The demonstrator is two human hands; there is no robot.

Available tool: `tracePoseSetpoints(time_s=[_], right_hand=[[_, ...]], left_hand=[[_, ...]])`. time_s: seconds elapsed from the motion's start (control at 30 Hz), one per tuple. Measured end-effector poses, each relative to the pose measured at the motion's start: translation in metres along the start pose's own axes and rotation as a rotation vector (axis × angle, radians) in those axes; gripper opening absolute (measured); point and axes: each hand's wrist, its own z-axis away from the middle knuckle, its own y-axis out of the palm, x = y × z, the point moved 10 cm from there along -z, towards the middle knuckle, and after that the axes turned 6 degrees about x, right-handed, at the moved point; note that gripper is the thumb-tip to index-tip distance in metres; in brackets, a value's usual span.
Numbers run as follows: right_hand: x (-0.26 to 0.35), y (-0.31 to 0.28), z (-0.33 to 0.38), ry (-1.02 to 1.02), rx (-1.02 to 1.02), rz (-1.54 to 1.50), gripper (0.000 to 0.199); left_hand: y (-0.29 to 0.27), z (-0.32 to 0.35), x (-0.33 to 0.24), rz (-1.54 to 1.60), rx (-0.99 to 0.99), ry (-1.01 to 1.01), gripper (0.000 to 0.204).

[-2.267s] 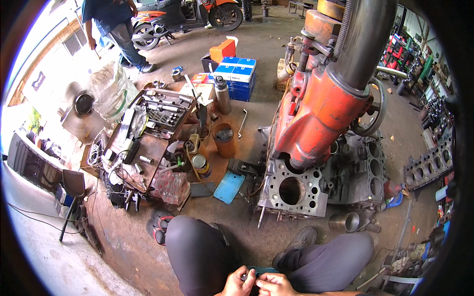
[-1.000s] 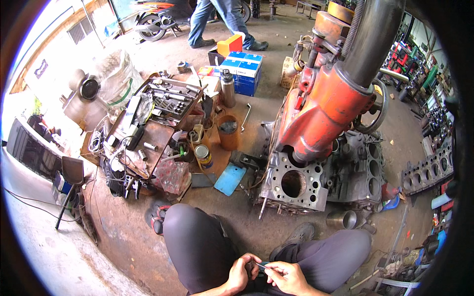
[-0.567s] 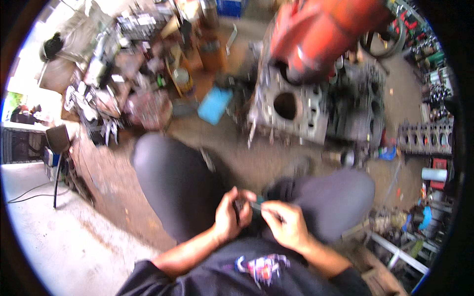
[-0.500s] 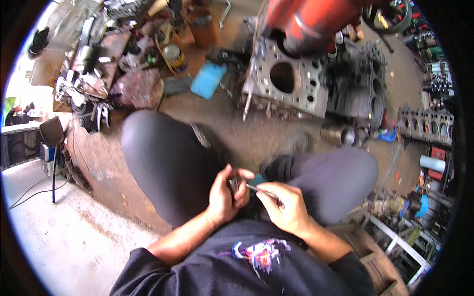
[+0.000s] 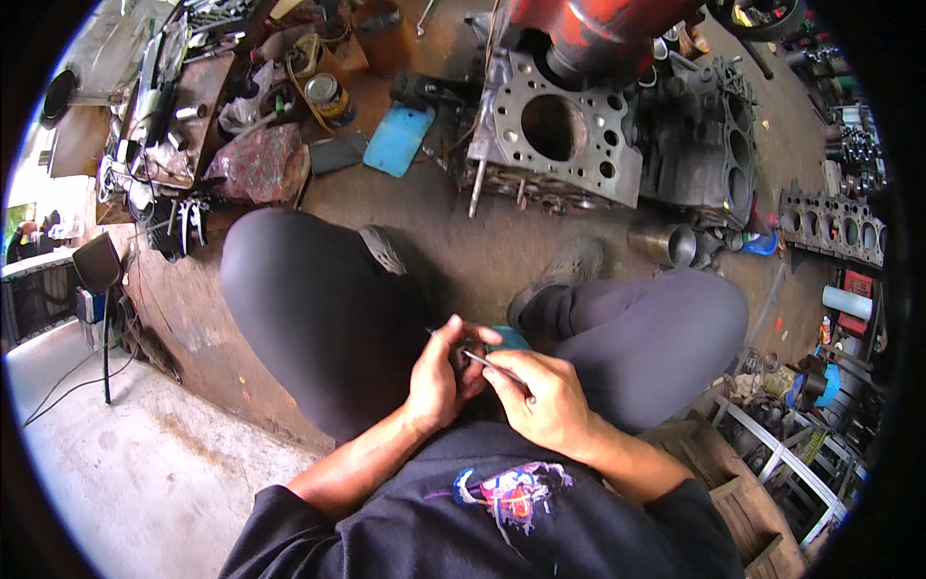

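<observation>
Between my knees, my left hand is curled round a small greyish metal piece, mostly hidden by the fingers. My right hand pinches a thin metal rod-like tool, its tip pointing left at the piece in the left hand. The tool's other end shows past the right thumb. What exact kind of tool it is, I cannot make out. Something teal lies just beyond the hands, partly covered by them.
Ahead stands an engine block under a red machine, with a second dark block beside it. A metal cylinder sleeve lies on the floor. Tools crowd a tray at far left; a blue sheet lies nearby. Another block is at right.
The view has tilted and shifted slightly. My right hand has moved a little left, so the tool's tip now reaches further over the left hand's fingers.
</observation>
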Motion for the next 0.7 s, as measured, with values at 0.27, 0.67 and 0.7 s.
tracePoseSetpoints(time_s=[0.27,0.67,0.7], right_hand=[[-0.029,0.012,0.014,0.394,-0.013,-0.456,0.008],[-0.032,0.027,0.013,0.294,0.079,-0.481,0.009],[-0.037,0.029,0.014,0.349,0.094,-0.525,0.01]], left_hand=[[0.006,0.026,-0.042,-1.041,-0.274,0.428,0.034],[0.001,0.03,-0.034,-1.069,-0.184,0.365,0.03],[0.001,0.03,-0.034,-1.034,-0.18,0.363,0.03]])
